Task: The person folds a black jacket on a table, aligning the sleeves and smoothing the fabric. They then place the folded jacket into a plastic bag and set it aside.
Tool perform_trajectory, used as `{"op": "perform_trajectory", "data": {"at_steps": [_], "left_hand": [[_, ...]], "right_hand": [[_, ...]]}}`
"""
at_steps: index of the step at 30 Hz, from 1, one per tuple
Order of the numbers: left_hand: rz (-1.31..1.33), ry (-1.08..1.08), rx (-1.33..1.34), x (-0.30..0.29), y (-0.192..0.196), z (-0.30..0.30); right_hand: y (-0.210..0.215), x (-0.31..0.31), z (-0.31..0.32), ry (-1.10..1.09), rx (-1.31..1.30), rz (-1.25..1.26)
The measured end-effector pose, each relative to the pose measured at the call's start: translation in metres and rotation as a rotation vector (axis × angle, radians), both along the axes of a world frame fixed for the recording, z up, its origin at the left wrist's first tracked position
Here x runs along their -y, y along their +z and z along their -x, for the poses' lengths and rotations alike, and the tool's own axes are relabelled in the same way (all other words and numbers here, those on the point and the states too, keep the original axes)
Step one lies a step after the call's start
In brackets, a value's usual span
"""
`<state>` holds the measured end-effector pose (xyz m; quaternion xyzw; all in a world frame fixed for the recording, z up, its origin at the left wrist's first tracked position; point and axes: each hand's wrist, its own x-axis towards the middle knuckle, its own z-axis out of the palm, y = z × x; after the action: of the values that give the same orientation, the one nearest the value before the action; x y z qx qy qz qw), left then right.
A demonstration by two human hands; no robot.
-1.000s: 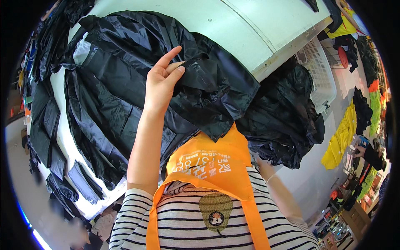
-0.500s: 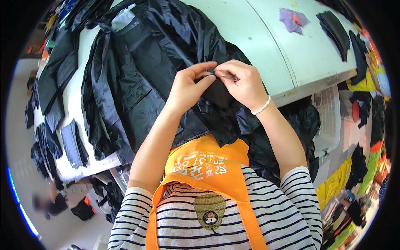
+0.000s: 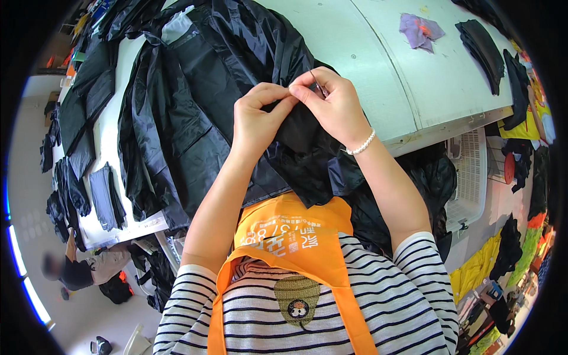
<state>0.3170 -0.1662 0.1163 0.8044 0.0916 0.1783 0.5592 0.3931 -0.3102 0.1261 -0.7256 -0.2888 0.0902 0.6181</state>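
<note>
A shiny black jacket (image 3: 204, 127) is spread over the white table, and part of it hangs over the near edge by my waist. Above its right side, my left hand (image 3: 257, 115) has thumb and forefinger pinched together, apparently on a bit of the black cloth. My right hand (image 3: 336, 106) meets it fingertip to fingertip. A thin, pointed dark metal tool (image 3: 318, 83) sticks up between the right fingers; its kind is too small to make out. What lies right between the touching fingertips is hidden.
On the white table (image 3: 378, 89) lie a lilac cloth scrap (image 3: 421, 32) and folded black pieces (image 3: 480, 54). More dark garments (image 3: 89, 112) cover the left side. A white plastic crate (image 3: 470, 171) stands below the right edge. Someone in a dark top (image 3: 77, 273) is at far left.
My right hand has shifted slightly left and turned, so the pointed metal tool now shows. My left hand has moved a little left. The person at far left has come further into view.
</note>
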Motion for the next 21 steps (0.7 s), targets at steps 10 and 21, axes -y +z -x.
{"op": "perform_trajectory", "data": {"at_steps": [10,21], "left_hand": [[0.301,0.059,0.047,-0.012,0.001,-0.014],[0.252,0.035,0.071,-0.013,-0.003,-0.018]], "right_hand": [[0.006,0.024,-0.004,0.058,0.375,0.293],[0.012,0.015,-0.009,0.102,0.496,0.377]]}}
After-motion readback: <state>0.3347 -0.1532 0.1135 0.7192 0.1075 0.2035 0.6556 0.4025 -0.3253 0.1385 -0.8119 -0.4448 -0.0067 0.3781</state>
